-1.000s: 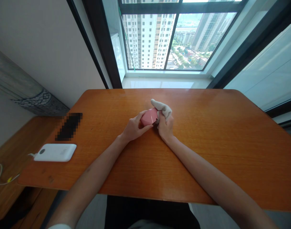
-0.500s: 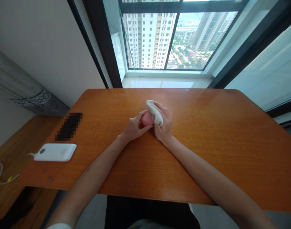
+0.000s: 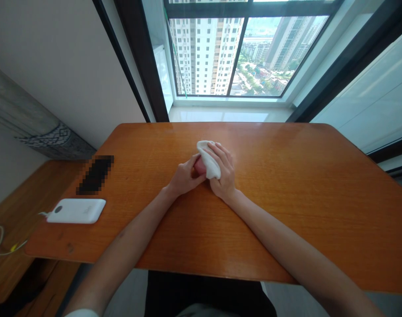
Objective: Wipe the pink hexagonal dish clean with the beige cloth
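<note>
At the middle of the orange wooden table (image 3: 286, 211), my left hand (image 3: 183, 178) is closed around a small pink object (image 3: 199, 165), gripping it from the left. Only a sliver of the pink shows. My right hand (image 3: 223, 176) presses a white cloth (image 3: 208, 162) over the top and right side of the pink object, fingers curled on the cloth. Both hands rest on the tabletop, touching each other around the object.
A white power bank (image 3: 76, 211) with a cable lies near the table's left front corner. A blurred dark rectangle (image 3: 95, 174) sits behind it. A lower wooden surface (image 3: 9, 211) adjoins the left side. A large window stands beyond the far edge.
My right hand has brought the cloth leftward over the pink object, which showed openly before and is now mostly covered. My left hand has stayed in place.
</note>
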A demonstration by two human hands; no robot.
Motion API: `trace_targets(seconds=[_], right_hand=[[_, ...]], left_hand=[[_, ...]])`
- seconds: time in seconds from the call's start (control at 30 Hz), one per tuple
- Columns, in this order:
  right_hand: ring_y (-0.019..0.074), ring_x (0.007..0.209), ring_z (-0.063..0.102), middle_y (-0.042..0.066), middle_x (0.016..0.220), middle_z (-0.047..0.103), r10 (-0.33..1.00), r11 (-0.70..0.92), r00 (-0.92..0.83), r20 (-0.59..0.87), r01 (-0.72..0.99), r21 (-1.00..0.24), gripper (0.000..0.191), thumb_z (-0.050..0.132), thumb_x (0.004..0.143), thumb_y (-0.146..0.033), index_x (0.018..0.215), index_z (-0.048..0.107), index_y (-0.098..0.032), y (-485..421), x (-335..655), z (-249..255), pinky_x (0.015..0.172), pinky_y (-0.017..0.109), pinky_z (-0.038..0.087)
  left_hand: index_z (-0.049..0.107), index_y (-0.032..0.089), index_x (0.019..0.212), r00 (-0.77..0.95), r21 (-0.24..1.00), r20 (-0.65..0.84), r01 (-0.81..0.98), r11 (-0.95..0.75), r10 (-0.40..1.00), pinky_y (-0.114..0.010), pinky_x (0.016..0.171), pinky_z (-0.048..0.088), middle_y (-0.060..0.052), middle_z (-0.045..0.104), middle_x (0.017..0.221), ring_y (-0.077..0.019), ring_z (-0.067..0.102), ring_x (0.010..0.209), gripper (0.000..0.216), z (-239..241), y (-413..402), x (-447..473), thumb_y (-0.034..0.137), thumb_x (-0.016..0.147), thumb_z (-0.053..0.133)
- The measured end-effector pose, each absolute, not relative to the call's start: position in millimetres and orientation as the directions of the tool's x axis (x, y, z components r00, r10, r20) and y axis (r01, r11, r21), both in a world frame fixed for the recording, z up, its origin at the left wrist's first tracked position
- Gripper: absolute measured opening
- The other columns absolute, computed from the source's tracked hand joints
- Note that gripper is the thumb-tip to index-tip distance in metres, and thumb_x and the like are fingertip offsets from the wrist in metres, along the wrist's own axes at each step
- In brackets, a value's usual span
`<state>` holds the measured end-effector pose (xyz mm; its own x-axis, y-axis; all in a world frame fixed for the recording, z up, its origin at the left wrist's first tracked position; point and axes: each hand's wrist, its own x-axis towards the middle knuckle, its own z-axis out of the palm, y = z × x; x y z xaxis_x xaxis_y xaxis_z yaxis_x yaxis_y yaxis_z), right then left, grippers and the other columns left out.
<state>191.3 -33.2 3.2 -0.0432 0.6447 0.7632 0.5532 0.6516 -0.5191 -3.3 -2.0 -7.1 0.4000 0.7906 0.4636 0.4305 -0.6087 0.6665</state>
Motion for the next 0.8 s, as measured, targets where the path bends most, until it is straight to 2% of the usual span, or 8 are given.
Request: trace_targets(seconds=[0.07, 0.2, 0.3, 0.47, 0.5, 0.57, 0.7, 0.8], right_hand=[[0.0363, 0.160, 0.053, 0.008, 0.165, 0.065, 0.598, 0.684, -0.099, 0.795, 0.580, -0.442, 0.052, 0.050, 0.109, -0.054, 0.153, 0.067, -0.033, -34, 190, 4, 0.136, 0.063, 0.039], [0.0329, 0.146, 0.065, 0.011, 0.154, 0.072, 0.704, 0.574, 0.160, 0.692, 0.447, -0.687, 0.051, 0.045, 0.112, -0.051, 0.151, 0.067, -0.028, -25, 190, -2, 0.127, 0.058, 0.050], [0.0312, 0.143, 0.067, 0.010, 0.151, 0.074, 0.750, 0.511, 0.219, 0.625, 0.409, -0.756, 0.053, 0.039, 0.114, -0.051, 0.153, 0.065, -0.028, -24, 191, -2, 0.125, 0.057, 0.053], [0.0369, 0.159, 0.054, 0.006, 0.166, 0.064, 0.565, 0.717, -0.145, 0.812, 0.574, -0.396, 0.053, 0.054, 0.107, -0.051, 0.157, 0.065, -0.035, -37, 189, 5, 0.136, 0.063, 0.038], [0.0372, 0.160, 0.054, 0.006, 0.166, 0.064, 0.552, 0.726, -0.167, 0.817, 0.579, -0.372, 0.053, 0.054, 0.107, -0.051, 0.156, 0.065, -0.035, -37, 189, 4, 0.137, 0.063, 0.037], [0.0361, 0.156, 0.057, 0.007, 0.164, 0.066, 0.583, 0.701, -0.087, 0.808, 0.556, -0.447, 0.052, 0.051, 0.109, -0.051, 0.155, 0.066, -0.033, -33, 189, 2, 0.135, 0.062, 0.040], [0.0325, 0.142, 0.069, 0.010, 0.150, 0.074, 0.730, 0.535, 0.222, 0.647, 0.405, -0.742, 0.053, 0.038, 0.114, -0.054, 0.150, 0.068, -0.028, -22, 192, -4, 0.124, 0.057, 0.054], [0.0339, 0.147, 0.065, 0.011, 0.154, 0.072, 0.714, 0.563, 0.154, 0.683, 0.454, -0.690, 0.053, 0.042, 0.112, -0.055, 0.151, 0.068, -0.029, -26, 193, -1, 0.127, 0.059, 0.050]], left_hand=[[0.061, 0.021, 0.144, 0.396, 0.665, 0.463, 0.436, -0.606, 0.793, -0.039, 0.087, 0.066, -0.010, 0.084, 0.116, -0.0283, 0.083, 0.095, 0.061, -8, -1, -3, 0.047, 0.092, 0.079], [0.059, 0.023, 0.151, 0.409, 0.657, 0.486, 0.411, -0.632, 0.772, -0.042, 0.104, 0.064, -0.014, 0.079, 0.141, -0.0319, 0.081, 0.121, 0.069, 0, -5, 0, 0.056, 0.095, 0.080], [0.059, 0.023, 0.151, 0.412, 0.661, 0.484, 0.406, -0.631, 0.772, -0.042, 0.103, 0.064, -0.013, 0.078, 0.142, -0.0319, 0.081, 0.119, 0.070, 3, -7, 1, 0.059, 0.096, 0.079], [0.065, 0.017, 0.133, 0.409, 0.670, 0.444, 0.439, -0.599, 0.797, -0.039, 0.079, 0.065, -0.010, 0.084, 0.108, -0.0276, 0.080, 0.084, 0.051, -9, -2, -4, 0.049, 0.095, 0.076], [0.065, 0.017, 0.131, 0.407, 0.670, 0.439, 0.446, -0.593, 0.801, -0.038, 0.077, 0.064, -0.009, 0.084, 0.104, -0.0266, 0.078, 0.080, 0.048, -10, -1, -4, 0.048, 0.095, 0.075], [0.064, 0.018, 0.137, 0.403, 0.661, 0.453, 0.447, -0.603, 0.795, -0.040, 0.084, 0.065, -0.011, 0.084, 0.114, -0.0287, 0.081, 0.091, 0.054, -8, -2, -3, 0.050, 0.095, 0.076], [0.058, 0.024, 0.151, 0.410, 0.647, 0.483, 0.428, -0.631, 0.774, -0.043, 0.102, 0.065, -0.013, 0.078, 0.142, -0.0325, 0.081, 0.120, 0.069, 2, -6, 1, 0.059, 0.096, 0.079], [0.059, 0.022, 0.149, 0.408, 0.653, 0.479, 0.426, -0.626, 0.778, -0.043, 0.100, 0.065, -0.012, 0.080, 0.138, -0.0322, 0.082, 0.114, 0.067, 0, -6, 0, 0.056, 0.095, 0.080]])
